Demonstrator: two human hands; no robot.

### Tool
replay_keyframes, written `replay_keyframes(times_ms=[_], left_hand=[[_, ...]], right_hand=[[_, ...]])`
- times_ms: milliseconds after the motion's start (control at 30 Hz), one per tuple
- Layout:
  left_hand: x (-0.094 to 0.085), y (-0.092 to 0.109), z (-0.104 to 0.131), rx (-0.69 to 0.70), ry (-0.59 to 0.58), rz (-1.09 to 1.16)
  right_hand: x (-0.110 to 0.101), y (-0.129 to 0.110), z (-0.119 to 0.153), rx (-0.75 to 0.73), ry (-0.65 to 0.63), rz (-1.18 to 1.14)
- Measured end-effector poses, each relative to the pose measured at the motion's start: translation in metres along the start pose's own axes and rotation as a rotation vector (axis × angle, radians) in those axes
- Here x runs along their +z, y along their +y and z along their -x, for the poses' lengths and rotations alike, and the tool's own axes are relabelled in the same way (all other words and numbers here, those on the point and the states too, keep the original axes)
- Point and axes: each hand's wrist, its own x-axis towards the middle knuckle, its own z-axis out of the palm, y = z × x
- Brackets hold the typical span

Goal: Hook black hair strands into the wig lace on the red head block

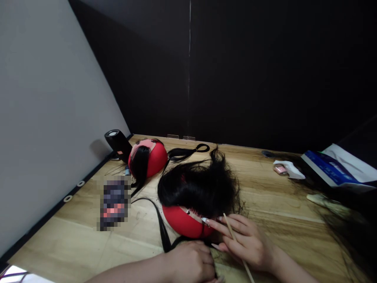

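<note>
A red dome-shaped head form [187, 224] lies in the middle of the table, with a wig of black hair [200, 188] swept away over its far side. A pale strip edges the hairline. My right hand [250, 241] holds a thin wooden stick [231, 229] between its fingers, and its index fingertip touches the wig's near edge. Just below the form, my left hand [194, 259] is closed, knuckles up, around a lock of black hair [178, 240]; its fingertips are mostly hidden.
A second red form [157, 159] with hair stands behind left, beside a black cylindrical speaker [118, 143]. A tied hair bundle [185, 153] lies behind. A blurred-out item [114, 202] sits left. At right are a blue packet [332, 169], a small pink bottle [279, 169] and loose hair [347, 220].
</note>
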Motion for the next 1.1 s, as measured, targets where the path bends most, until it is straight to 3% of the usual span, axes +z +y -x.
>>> replay_keyframes(times_ms=[333,700,1100], left_hand=[[0.0,0.0,0.001,-0.007,-0.005,-0.015],[0.001,0.0,0.003,-0.011,-0.087,0.018],[0.002,0.0,0.002,-0.002,-0.058,0.014]], right_hand=[[0.005,-0.002,0.002,-0.007,0.026,-0.009],[0.011,-0.006,0.006,-0.004,0.019,0.013],[0.012,-0.006,0.0,-0.012,0.019,0.032]])
